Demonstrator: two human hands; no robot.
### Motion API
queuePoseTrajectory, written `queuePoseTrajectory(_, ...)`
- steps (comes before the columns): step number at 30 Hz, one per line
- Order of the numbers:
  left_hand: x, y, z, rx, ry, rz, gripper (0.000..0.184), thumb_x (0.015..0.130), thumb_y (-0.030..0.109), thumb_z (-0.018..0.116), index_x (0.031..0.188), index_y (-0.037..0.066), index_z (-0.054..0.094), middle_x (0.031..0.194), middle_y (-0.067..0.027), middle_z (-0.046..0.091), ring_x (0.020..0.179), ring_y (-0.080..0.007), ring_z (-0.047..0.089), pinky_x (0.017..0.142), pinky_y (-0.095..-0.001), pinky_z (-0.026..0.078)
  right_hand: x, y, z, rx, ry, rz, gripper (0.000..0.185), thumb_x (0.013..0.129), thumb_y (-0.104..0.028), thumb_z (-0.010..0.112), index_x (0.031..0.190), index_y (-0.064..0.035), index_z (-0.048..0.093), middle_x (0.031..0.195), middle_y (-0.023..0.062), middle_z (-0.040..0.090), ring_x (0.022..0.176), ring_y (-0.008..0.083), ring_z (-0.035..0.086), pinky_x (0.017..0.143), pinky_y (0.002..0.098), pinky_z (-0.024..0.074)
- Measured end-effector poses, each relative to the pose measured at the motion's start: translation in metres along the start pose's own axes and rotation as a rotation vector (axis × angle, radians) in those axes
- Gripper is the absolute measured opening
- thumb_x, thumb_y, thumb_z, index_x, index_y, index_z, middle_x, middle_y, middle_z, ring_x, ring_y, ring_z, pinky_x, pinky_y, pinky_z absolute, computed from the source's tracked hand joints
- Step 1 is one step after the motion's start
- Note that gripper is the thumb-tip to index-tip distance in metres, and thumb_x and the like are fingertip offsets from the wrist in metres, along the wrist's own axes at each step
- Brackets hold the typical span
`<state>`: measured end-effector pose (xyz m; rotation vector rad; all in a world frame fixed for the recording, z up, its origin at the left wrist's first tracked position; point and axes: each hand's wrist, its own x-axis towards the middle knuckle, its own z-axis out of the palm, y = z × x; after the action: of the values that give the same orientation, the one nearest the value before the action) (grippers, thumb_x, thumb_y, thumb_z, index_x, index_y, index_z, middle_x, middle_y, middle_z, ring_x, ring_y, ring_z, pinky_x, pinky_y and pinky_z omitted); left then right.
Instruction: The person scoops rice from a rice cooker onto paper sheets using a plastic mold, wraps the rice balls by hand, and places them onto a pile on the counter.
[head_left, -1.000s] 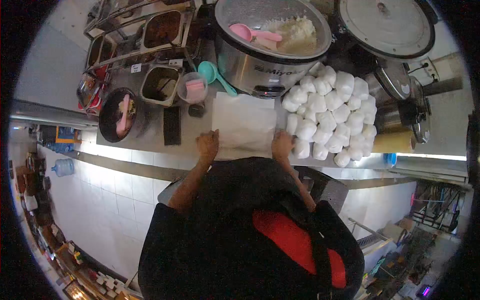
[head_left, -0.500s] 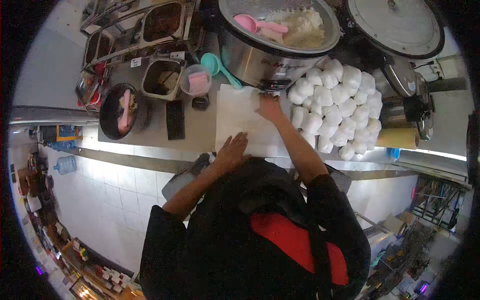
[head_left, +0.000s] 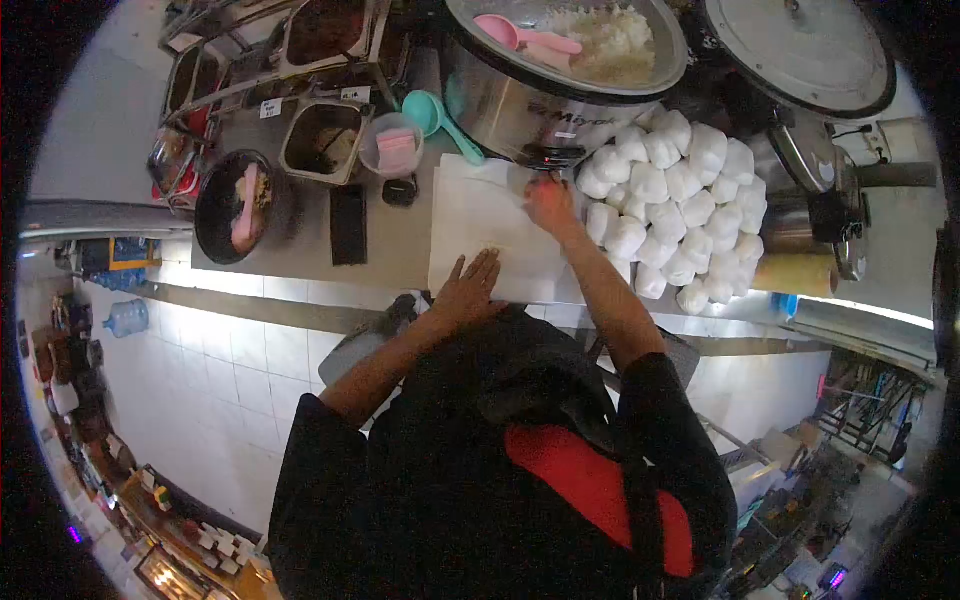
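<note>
A stack of white paper sheets (head_left: 480,215) lies on the counter in front of me. My left hand (head_left: 468,288) rests flat on its near edge, fingers spread and holding nothing. At the far right corner of the paper is my right hand (head_left: 550,203), its fingers curled together. Whether a sheet corner is pinched in them is hidden. Just right of that hand sits a pile of rounded white wrapped bundles (head_left: 668,205). Beyond the paper stands a large rice cooker (head_left: 490,100) holding cooked rice (head_left: 615,50) and a pink scoop (head_left: 515,35).
A turquoise scoop (head_left: 440,125) lies against the cooker. To the left are a clear cup (head_left: 392,148), a black phone (head_left: 349,225), a small black case (head_left: 400,191), a metal food pan (head_left: 322,142) and a black bowl (head_left: 232,210). A cooker lid (head_left: 800,50) stands back right.
My right hand has shifted slightly right along the paper's far edge, fingers more curled. My left hand stays on the paper. The camera view has moved a little.
</note>
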<state>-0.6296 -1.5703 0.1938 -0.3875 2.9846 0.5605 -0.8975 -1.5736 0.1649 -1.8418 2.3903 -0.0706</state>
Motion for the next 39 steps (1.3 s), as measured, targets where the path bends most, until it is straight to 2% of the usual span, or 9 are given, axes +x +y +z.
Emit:
queuePoseTrajectory(3,0.000,0.000,-0.002,0.007,0.012,0.016,0.072,0.090,0.050,0.043,0.136,-0.005,0.032,0.149,-0.0177,0.019,0.139,-0.0284,0.016,0.110,-0.0513,0.018,0.007,0.001,-0.010,0.251,-0.252,0.109,0.038,0.069,-0.028,0.074,0.099,-0.0094,0.060,0.105,0.0112,0.062,0.097,0.0337,0.059,0.083,0.0426,0.0474)
queuePoseTrajectory(9,-0.005,0.001,-0.001,0.015,-0.013,-0.010,0.073,0.089,0.050,0.045,0.136,-0.005,0.032,0.149,-0.0177,0.019,0.139,-0.0287,0.016,0.110,-0.0507,0.018,-0.003,0.047,-0.004,0.538,-0.209,-0.038,0.056,0.063,-0.029,0.078,0.109,-0.0058,0.055,0.109,0.0161,0.062,0.100,0.0340,0.060,0.085,0.0403,0.0483)
queuePoseTrajectory(10,-0.005,0.003,-0.003,0.005,-0.031,-0.026,0.074,0.089,0.051,0.045,0.136,-0.005,0.032,0.149,-0.0177,0.019,0.139,-0.0289,0.016,0.110,-0.0507,0.019,0.004,0.055,-0.010,0.442,-0.409,0.035,0.057,0.062,-0.028,0.078,0.109,-0.0043,0.055,0.109,0.0180,0.061,0.101,0.0331,0.059,0.085,0.0409,0.0483)
queuePoseTrajectory(15,-0.005,0.000,0.010,0.099,0.011,0.007,0.075,0.089,0.053,0.045,0.135,-0.005,0.033,0.149,-0.0188,0.018,0.139,-0.0307,0.016,0.109,-0.0509,0.021,0.018,0.068,0.021,-0.038,-0.441,-0.010,0.047,0.068,-0.026,0.072,0.106,-0.0043,0.055,0.107,0.0181,0.060,0.102,0.0331,0.057,0.083,0.0431,0.0487)
queuePoseTrajectory(19,-0.003,0.006,-0.005,0.031,-0.050,-0.030,0.075,0.088,0.052,0.046,0.135,-0.006,0.033,0.148,-0.0195,0.019,0.139,-0.0314,0.017,0.109,-0.0513,0.021,0.008,0.010,-0.009,-0.040,-0.061,-0.038,0.031,0.075,-0.024,0.064,0.099,-0.0060,0.058,0.101,0.0151,0.062,0.098,0.0331,0.058,0.080,0.0432,0.0495)
queuePoseTrajectory(25,-0.006,0.008,0.001,0.069,0.055,-0.010,0.077,0.087,0.052,0.047,0.136,-0.005,0.031,0.149,-0.0190,0.019,0.139,-0.0304,0.017,0.109,-0.0513,0.021,0.023,-0.002,0.029,0.157,-0.097,-0.134,0.022,0.080,-0.022,0.059,0.098,-0.0104,0.062,0.097,0.0116,0.063,0.094,0.0318,0.059,0.081,0.0395,0.0497)
queuePoseTrajectory(28,0.000,0.006,0.006,0.065,0.018,-0.036,0.078,0.086,0.053,0.048,0.136,-0.005,0.031,0.149,-0.0184,0.020,0.139,-0.0296,0.017,0.109,-0.0508,0.021,0.005,-0.015,0.026,0.254,-0.049,0.070,0.027,0.082,-0.024,0.057,0.105,-0.0101,0.061,0.098,0.0120,0.062,0.095,0.0307,0.059,0.084,0.0385,0.0486)
queuePoseTrajectory(34,0.004,-0.003,0.020,0.097,0.074,-0.033,0.079,0.086,0.052,0.049,0.137,-0.004,0.029,0.149,-0.0174,0.020,0.139,-0.0290,0.018,0.110,-0.0501,0.020,-0.070,-0.041,0.012,0.311,0.214,-0.190,0.035,0.080,-0.018,0.059,0.111,-0.0029,0.056,0.105,0.0151,0.061,0.097,0.0332,0.058,0.085,0.0411,0.0477)
queuePoseTrajectory(39,0.004,0.000,0.002,0.044,-0.020,-0.032,0.078,0.086,0.052,0.049,0.137,-0.004,0.030,0.148,-0.0174,0.021,0.139,-0.0289,0.019,0.110,-0.0503,0.020,-0.015,-0.023,0.000,0.288,0.193,0.094,0.052,0.072,-0.020,0.068,0.117,-0.0014,0.048,0.108,0.0196,0.056,0.102,0.0346,0.055,0.084,0.0433,0.0474)
